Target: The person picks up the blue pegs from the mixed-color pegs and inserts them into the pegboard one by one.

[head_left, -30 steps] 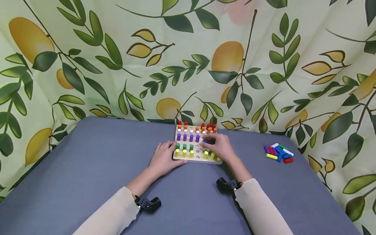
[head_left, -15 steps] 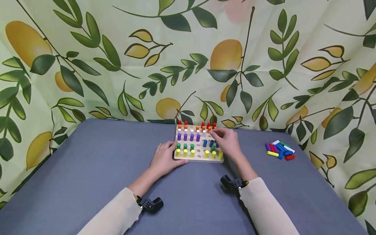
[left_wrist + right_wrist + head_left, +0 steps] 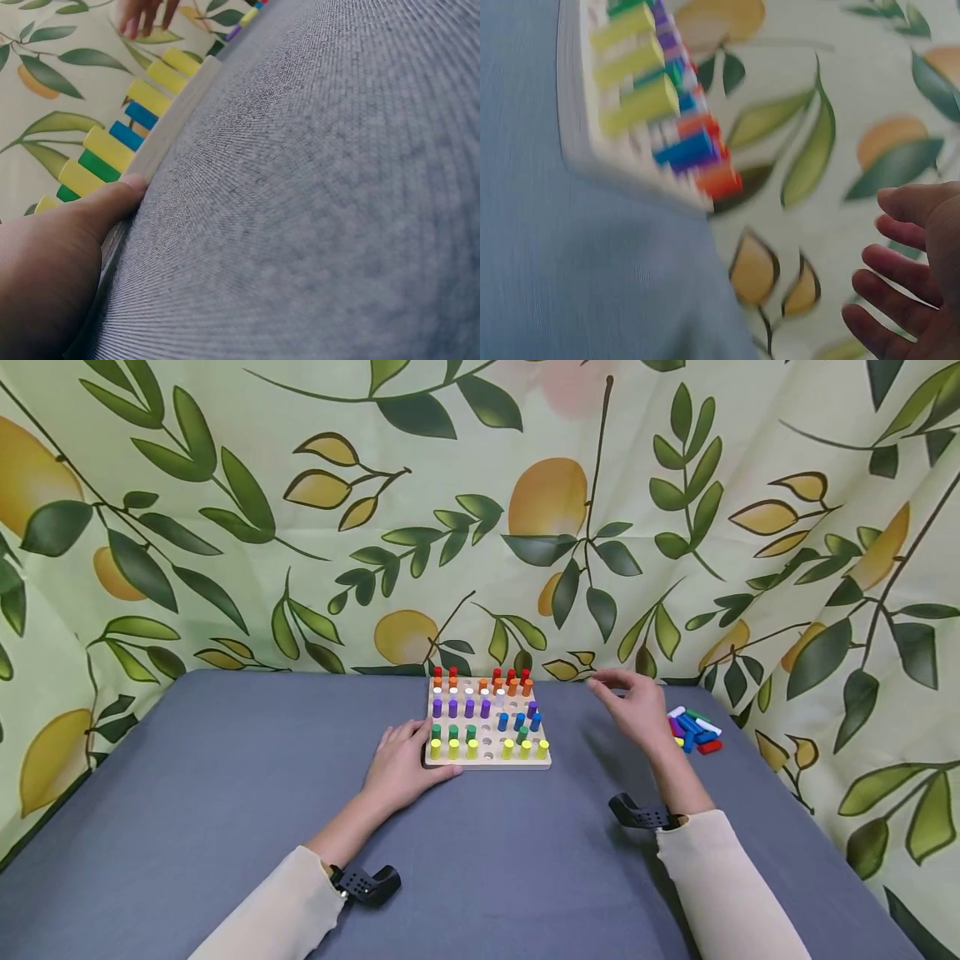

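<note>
A pale wooden pegboard (image 3: 490,762) stands on the table, filled with rows of coloured pegs: red and orange at the back, then white, purple, blue, green and yellow (image 3: 453,749) towards the front. My left hand (image 3: 401,764) rests against its front left corner. The thumb (image 3: 124,193) lies along the front edge and the fingers reach up the left side. To the right of the board, my right hand (image 3: 633,706) is raised above the table. Its fingers are loosely bent with nothing between them, as the right wrist view shows.
Loose pegs (image 3: 697,731) in several colours lie in a heap at the right, just beyond my right hand. A grey-blue cloth (image 3: 262,793) covers the table. Behind its far edge hangs a leaf-and-fruit patterned curtain (image 3: 450,460).
My right hand has moved from over the board's right half out to the right, towards the loose pegs. A purple peg now shows at the board's right side. The left hand keeps its place.
</note>
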Demonstrator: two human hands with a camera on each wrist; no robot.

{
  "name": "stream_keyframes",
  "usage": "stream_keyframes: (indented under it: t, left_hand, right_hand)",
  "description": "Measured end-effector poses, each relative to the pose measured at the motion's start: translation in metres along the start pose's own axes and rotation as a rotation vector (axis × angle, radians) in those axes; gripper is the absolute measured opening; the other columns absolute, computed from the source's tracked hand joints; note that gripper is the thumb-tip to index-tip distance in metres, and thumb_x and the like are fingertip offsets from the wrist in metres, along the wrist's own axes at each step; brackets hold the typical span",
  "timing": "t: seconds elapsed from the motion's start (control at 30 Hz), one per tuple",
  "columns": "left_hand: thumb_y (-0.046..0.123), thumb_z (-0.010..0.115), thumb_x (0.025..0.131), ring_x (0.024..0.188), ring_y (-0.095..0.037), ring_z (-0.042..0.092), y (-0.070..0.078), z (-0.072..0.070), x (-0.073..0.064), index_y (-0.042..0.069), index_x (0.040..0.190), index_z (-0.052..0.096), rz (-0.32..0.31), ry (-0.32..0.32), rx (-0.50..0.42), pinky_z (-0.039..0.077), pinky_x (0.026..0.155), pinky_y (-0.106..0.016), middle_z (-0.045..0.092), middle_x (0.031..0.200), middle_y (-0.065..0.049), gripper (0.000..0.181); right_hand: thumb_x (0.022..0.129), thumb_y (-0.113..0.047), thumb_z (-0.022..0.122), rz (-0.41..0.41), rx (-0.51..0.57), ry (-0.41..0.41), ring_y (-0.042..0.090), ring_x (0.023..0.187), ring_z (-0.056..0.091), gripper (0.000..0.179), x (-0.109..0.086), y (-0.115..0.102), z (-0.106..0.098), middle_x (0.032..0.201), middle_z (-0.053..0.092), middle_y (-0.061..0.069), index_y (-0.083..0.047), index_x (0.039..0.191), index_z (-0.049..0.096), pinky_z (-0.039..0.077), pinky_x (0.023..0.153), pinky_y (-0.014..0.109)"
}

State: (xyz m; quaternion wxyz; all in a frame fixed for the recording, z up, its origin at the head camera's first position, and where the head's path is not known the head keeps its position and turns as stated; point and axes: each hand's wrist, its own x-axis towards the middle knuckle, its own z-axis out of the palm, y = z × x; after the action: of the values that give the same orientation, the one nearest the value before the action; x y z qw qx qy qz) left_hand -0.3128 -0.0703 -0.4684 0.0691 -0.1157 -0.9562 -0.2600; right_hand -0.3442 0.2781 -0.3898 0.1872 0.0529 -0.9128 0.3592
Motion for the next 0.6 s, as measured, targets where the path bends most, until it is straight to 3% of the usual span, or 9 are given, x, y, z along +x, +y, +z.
stream_keyframes:
  t: [0.17, 0.3, 0.4, 0.5, 0.6]
  left_hand:
    - [0.061, 0.076, 0.080, 0.145, -0.037, 0.043, 0.000, 0.002, 0.000, 0.002, 0.152, 0.044, 0.005, -0.012, -0.006, 0.022, 0.126, -0.058, 0.049, 0.152, -0.021, 0.098]
    - [0.059, 0.077, 0.081, 0.143, -0.037, 0.045, -0.001, 0.002, -0.001, 0.002, 0.152, 0.044, 0.014, 0.003, -0.016, 0.022, 0.126, -0.058, 0.050, 0.151, -0.020, 0.097]
    - [0.058, 0.077, 0.080, 0.143, -0.037, 0.045, -0.002, 0.000, -0.002, 0.002, 0.152, 0.044, 0.010, 0.009, -0.010, 0.022, 0.126, -0.058, 0.051, 0.150, -0.020, 0.097]
    - [0.058, 0.077, 0.080, 0.143, -0.038, 0.045, -0.002, -0.002, -0.001, 0.001, 0.152, 0.043, 0.005, 0.003, -0.005, 0.022, 0.126, -0.059, 0.050, 0.151, -0.020, 0.098]
    - [0.059, 0.077, 0.081, 0.143, -0.038, 0.045, 0.000, -0.002, 0.000, 0.001, 0.152, 0.043, 0.006, -0.002, -0.003, 0.022, 0.126, -0.059, 0.050, 0.151, -0.020, 0.098]
  right_hand:
    - [0.099, -0.033, 0.064, -0.005, -0.129, 0.068, 0.036, 0.103, 0.069, 0.039, -0.013, 0.040, -0.027, 0.114, 0.073, 0.021, -0.003, 0.122, 0.070, 0.058, 0.085, 0.050]
    - [0.098, -0.033, 0.066, -0.016, -0.210, 0.078, 0.039, 0.102, 0.069, 0.041, -0.023, 0.070, -0.042, 0.116, 0.071, 0.025, -0.002, 0.124, 0.069, 0.054, 0.080, 0.046]
    - [0.097, -0.034, 0.068, 0.000, -0.218, 0.079, 0.041, 0.104, 0.065, 0.043, -0.028, 0.086, -0.046, 0.118, 0.069, 0.026, -0.002, 0.125, 0.069, 0.049, 0.079, 0.039]
    - [0.094, -0.029, 0.071, 0.007, -0.200, 0.133, 0.040, 0.102, 0.063, 0.039, -0.031, 0.099, -0.044, 0.117, 0.070, 0.026, -0.001, 0.122, 0.070, 0.043, 0.077, 0.028]
    - [0.090, -0.021, 0.077, 0.013, -0.160, 0.224, 0.027, 0.093, 0.066, 0.033, -0.033, 0.110, -0.041, 0.113, 0.072, 0.024, 0.000, 0.115, 0.073, 0.040, 0.074, 0.014]
